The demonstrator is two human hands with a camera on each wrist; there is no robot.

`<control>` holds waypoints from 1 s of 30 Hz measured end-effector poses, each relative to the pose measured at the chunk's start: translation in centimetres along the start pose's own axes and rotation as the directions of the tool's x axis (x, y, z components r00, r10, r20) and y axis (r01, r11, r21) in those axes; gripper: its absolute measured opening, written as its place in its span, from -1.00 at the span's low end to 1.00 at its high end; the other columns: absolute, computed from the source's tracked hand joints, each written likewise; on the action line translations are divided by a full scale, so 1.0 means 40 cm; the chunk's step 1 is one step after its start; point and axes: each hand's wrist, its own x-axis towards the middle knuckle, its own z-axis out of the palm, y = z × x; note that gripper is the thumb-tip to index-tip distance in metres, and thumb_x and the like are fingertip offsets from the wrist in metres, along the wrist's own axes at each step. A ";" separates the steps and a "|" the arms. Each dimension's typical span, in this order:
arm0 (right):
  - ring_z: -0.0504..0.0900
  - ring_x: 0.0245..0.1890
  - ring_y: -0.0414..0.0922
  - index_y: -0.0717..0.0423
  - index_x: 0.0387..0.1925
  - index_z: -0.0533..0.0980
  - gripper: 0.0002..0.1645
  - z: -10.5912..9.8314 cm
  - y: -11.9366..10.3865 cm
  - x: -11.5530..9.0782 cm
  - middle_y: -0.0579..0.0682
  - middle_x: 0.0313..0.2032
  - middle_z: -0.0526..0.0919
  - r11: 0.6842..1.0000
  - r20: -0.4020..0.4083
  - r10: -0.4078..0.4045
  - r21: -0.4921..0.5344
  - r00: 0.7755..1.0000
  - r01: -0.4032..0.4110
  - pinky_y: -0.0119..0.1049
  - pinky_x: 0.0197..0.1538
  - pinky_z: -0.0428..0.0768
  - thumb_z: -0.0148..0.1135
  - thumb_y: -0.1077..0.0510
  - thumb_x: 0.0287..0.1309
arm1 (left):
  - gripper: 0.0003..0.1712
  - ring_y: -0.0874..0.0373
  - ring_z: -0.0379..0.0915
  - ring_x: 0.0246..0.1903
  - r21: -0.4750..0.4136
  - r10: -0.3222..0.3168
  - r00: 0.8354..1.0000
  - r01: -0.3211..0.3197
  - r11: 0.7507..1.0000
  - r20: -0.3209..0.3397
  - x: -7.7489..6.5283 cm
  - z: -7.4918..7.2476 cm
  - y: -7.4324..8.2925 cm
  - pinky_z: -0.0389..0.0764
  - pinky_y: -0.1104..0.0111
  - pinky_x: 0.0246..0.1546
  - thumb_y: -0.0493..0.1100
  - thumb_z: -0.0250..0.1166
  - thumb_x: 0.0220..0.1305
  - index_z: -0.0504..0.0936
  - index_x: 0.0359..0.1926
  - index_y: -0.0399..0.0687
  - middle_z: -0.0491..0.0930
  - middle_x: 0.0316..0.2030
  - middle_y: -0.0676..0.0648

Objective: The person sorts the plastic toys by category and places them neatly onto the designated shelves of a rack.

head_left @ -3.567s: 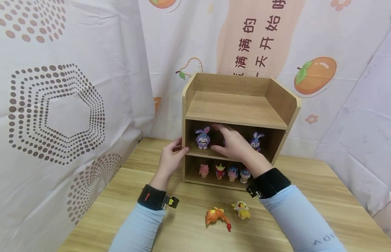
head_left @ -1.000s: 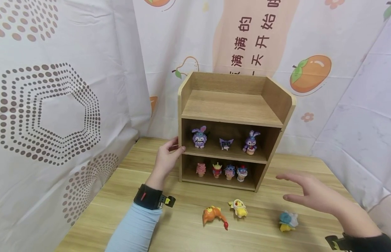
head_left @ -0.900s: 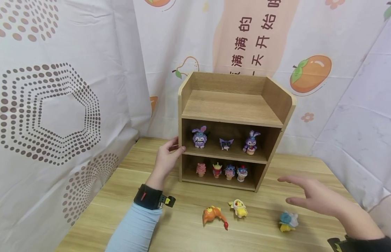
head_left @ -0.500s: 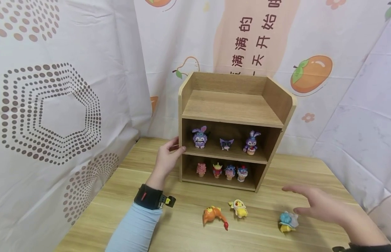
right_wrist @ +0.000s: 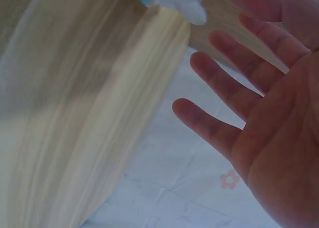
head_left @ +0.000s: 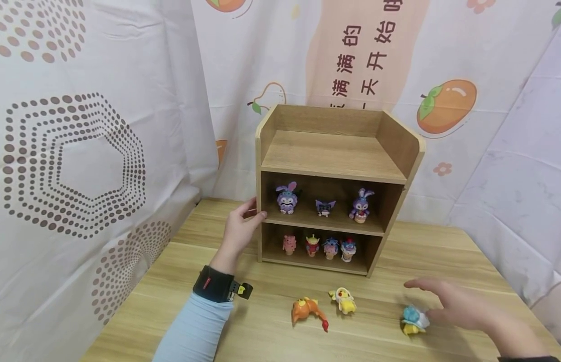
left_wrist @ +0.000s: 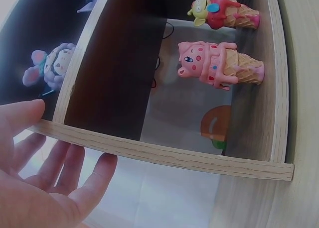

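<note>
My left hand point(head_left: 239, 229) grips the left side panel of a small wooden shelf point(head_left: 339, 151), thumb at its front edge and fingers along the outside. My right hand point(head_left: 461, 304), fingers spread, is low beside a teal, white and yellow toy figurine point(head_left: 413, 320) lying on the table; the thumb overlaps its right side. In the right wrist view a white part of the figurine point(right_wrist: 182, 1) shows at the top, near the fingertips point(right_wrist: 199, 61). An orange figurine with a red-tipped tail point(head_left: 307, 310) and a yellow figurine with a white hood point(head_left: 343, 300) lie in front of the shelf.
On the middle shelf stand two purple rabbit figurines point(head_left: 287, 198) with a small dark purple one point(head_left: 324, 208) between them. Several ice-cream-cone figurines, including a pink one point(left_wrist: 209, 63), line the bottom shelf. Printed cloth point(head_left: 235, 100) hangs behind the wooden table point(head_left: 235, 337).
The right hand has come out of the middle shelf, moved to the right and lowered beside the teal figurine. The left hand stays on the shelf's side.
</note>
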 end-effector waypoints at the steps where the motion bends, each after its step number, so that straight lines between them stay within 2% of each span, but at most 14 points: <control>1: 0.63 0.03 -0.14 0.07 0.19 0.56 -0.24 0.002 -0.002 -0.002 -0.04 0.09 0.66 1.000 0.009 0.006 0.009 1.000 -0.007 -0.34 -0.05 0.62 0.59 0.25 -0.16 | -0.42 -0.26 0.50 0.17 0.000 0.000 1.000 0.000 1.000 -0.001 0.000 0.000 0.000 0.62 0.03 0.07 -0.35 0.32 0.35 0.46 0.36 -0.38 0.53 0.22 -0.37; 6: 0.61 0.08 -0.18 0.09 0.22 0.54 -0.29 0.013 -0.007 -0.013 0.03 0.11 0.65 0.998 0.059 0.027 0.062 0.998 -0.030 -0.37 -0.02 0.60 0.54 0.24 -0.03 | -0.43 -0.26 0.50 0.16 0.007 -0.002 1.000 0.002 1.000 -0.012 0.001 0.004 0.001 0.62 0.02 0.08 -0.36 0.32 0.35 0.46 0.35 -0.39 0.53 0.22 -0.37; 13: 0.61 0.05 -0.16 0.16 0.20 0.54 -0.16 0.037 0.001 -0.018 0.04 0.09 0.65 0.997 0.033 -0.017 0.076 0.999 0.015 -0.43 0.00 0.56 0.61 0.26 -0.26 | -0.42 -0.28 0.49 0.16 0.004 -0.001 1.000 0.001 1.000 -0.024 0.003 0.005 -0.002 0.62 0.03 0.08 -0.36 0.31 0.35 0.45 0.35 -0.40 0.52 0.23 -0.37; 18: 0.61 0.05 -0.14 0.18 0.18 0.54 -0.18 0.042 0.003 -0.018 0.02 0.08 0.66 0.995 0.065 -0.021 0.097 0.998 0.014 -0.42 0.00 0.57 0.59 0.27 -0.25 | -0.42 -0.26 0.49 0.17 -0.001 -0.004 1.000 0.004 1.000 -0.014 0.000 0.003 0.003 0.61 0.02 0.09 -0.35 0.32 0.35 0.45 0.36 -0.38 0.51 0.23 -0.37; 23: 0.61 0.05 -0.11 0.23 0.17 0.53 -0.21 0.044 0.000 -0.015 0.07 0.07 0.67 0.986 0.106 -0.030 0.167 0.994 0.011 -0.43 0.02 0.55 0.56 0.31 -0.24 | -0.41 -0.26 0.49 0.18 -0.007 -0.008 1.000 0.008 1.000 -0.008 0.000 0.002 0.003 0.61 0.02 0.10 -0.35 0.32 0.36 0.44 0.37 -0.38 0.51 0.24 -0.37; 30: 0.55 0.03 -0.25 0.22 0.17 0.55 -0.23 0.048 -0.010 -0.013 0.05 0.05 0.66 0.968 0.183 0.046 0.235 0.982 -0.089 -0.45 -0.02 0.52 0.50 0.35 -0.25 | -0.41 -0.26 0.49 0.18 -0.011 -0.011 1.000 0.011 1.000 -0.005 -0.002 0.003 0.005 0.61 0.02 0.10 -0.36 0.32 0.36 0.44 0.37 -0.38 0.51 0.24 -0.38</control>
